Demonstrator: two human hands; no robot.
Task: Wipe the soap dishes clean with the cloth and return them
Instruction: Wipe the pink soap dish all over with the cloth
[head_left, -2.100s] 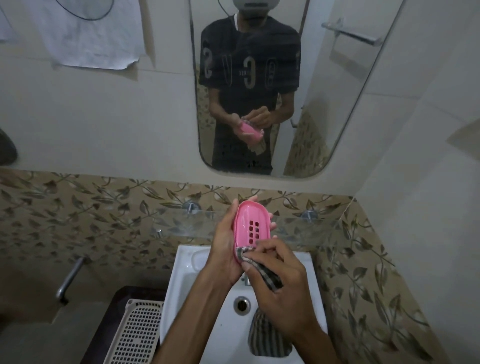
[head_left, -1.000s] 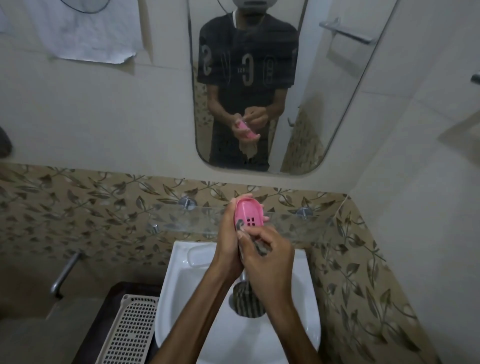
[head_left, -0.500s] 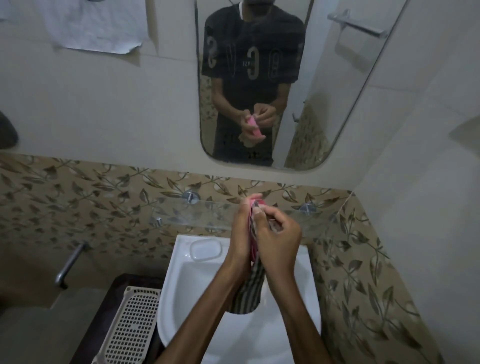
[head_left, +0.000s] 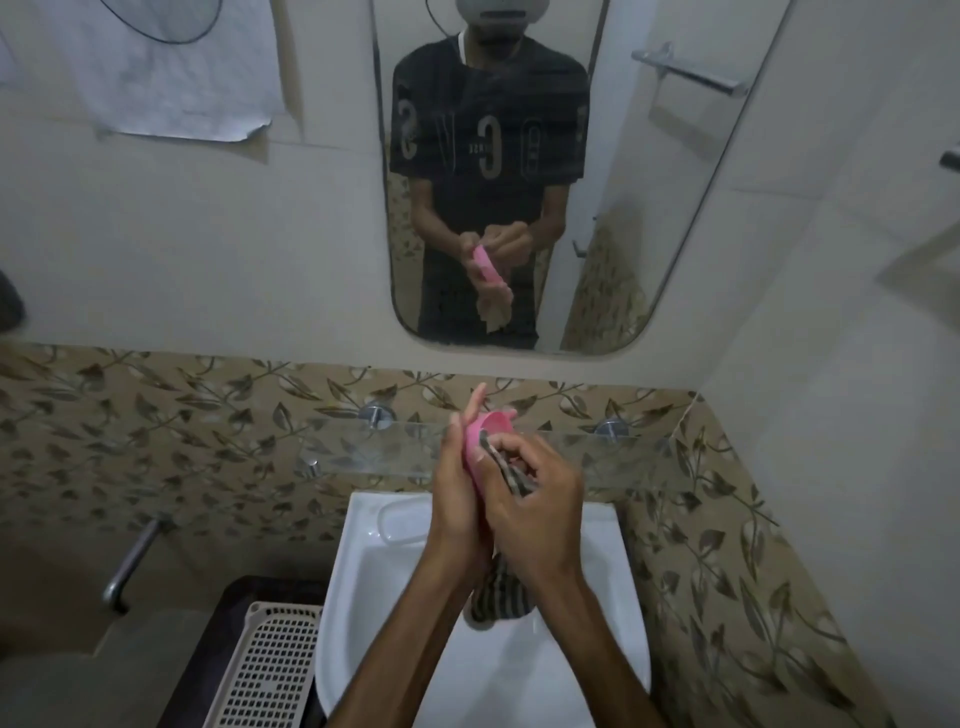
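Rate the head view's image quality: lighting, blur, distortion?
Head view: dim, flat indoor light; wide-angle bending of the mirror edges; slight softness on both hands, yet the pink soap dish and striped cloth stay readable; no strong glare.

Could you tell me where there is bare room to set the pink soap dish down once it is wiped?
The glass shelf is bare left of the hands, past its metal stud. The white basin rim has an empty moulded recess. The middle is crowded: both hands, pink soap dish, striped cloth.
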